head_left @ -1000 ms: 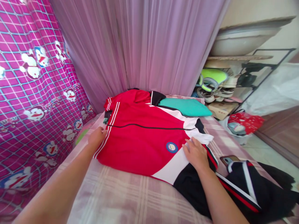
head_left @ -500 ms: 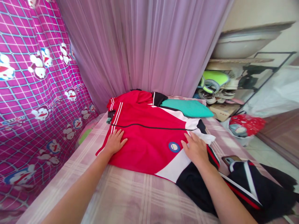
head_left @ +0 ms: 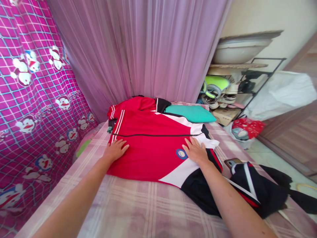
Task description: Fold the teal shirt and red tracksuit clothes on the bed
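Observation:
A red, white and black zip-up jacket (head_left: 146,155) lies spread out on the bed, its black zipper running across the middle and a round blue badge on the chest. On the striped hem side, my left hand (head_left: 116,149) rests flat with fingers spread. My right hand (head_left: 194,150) lies on the chest near the badge and white collar, fingers apart. The black sleeve (head_left: 203,190) nearer me extends to the right, partly hidden beneath my right forearm. Neither hand grips the cloth visibly.
Behind the jacket lie more red clothing (head_left: 135,104) and a teal pillow (head_left: 190,113). A phone (head_left: 232,162) sits beside dark clothing (head_left: 260,188) at the right. A shoe rack (head_left: 262,79) and bags stand beyond the plaid bed (head_left: 128,205). Curtains hang left and behind.
The view has shifted, so the scene sits slightly further left. My right hand has moved slightly toward the badge; my left hand stays near the striped hem.

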The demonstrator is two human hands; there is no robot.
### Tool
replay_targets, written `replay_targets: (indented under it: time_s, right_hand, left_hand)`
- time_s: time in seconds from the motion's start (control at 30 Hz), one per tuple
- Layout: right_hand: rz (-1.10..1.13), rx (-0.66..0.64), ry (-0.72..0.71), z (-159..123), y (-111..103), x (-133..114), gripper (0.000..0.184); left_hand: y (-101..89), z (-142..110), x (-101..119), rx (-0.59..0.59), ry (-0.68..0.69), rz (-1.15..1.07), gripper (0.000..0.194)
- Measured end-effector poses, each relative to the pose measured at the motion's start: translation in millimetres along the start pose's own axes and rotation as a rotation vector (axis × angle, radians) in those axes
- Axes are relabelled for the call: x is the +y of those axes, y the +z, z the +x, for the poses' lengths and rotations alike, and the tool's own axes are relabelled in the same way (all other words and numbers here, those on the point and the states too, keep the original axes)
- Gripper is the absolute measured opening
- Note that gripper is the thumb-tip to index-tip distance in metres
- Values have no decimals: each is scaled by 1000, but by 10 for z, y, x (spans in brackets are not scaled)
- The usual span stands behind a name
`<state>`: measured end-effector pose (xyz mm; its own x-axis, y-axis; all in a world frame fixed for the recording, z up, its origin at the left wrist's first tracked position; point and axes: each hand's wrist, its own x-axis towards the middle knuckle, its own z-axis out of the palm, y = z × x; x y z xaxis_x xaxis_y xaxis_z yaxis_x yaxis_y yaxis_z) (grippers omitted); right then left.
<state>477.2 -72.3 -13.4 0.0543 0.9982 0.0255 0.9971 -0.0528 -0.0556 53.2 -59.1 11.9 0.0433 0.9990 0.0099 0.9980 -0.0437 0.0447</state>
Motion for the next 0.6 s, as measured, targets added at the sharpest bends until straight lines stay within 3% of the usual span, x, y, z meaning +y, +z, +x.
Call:
replay_targets:
  time_s: [0.07, 0.13, 0.2, 0.27, 0.43, 0.6]
  right_hand:
    - [1, 0, 2, -4, -18, -22, 56]
    - [3, 0, 11, -3, -29, -52, 57]
    - [3, 3, 12, -5, -29, -62, 57]
    - [2, 7, 4, -10, -20, -47, 56]
    - [-7, -4, 12, 3, 9, 15, 56]
    - [23, -38, 44, -21, -115, -80, 58]
  left_hand:
    - [-122, 73, 154, 9, -9, 3, 49]
    - [-177, 149, 347, 78, 72, -5, 48]
    - [-138, 213, 530, 109, 153, -28, 50]
    - [-25, 249, 657, 60, 161, -39, 54]
    - [233, 231, 685, 9, 121, -7, 62]
    - [240, 200, 648, 25, 127, 21, 63]
